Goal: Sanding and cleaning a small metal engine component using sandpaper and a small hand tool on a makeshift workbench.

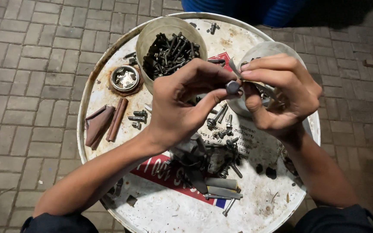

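On a round, rust-stained white drum lid (pixel 165 211) set on brick paving sit a cream bowl (pixel 152 32) heaped with dark bolts, a clear container (pixel 266 49) partly hidden behind the right hand, loose screws (pixel 137 116), brown strips (pixel 104 123) and a metal bung cap (pixel 125 78). Above them, the left hand (pixel 182 103) and right hand (pixel 281 92) meet, fingertips pinched narrowly on one small grey hex-headed bolt (pixel 233 87). Its shank seems hidden between the fingers.

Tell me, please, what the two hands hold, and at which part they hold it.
The left hand and right hand together pinch a small dark bolt between fingertips; its rounded head faces the camera, and its shank is hidden.
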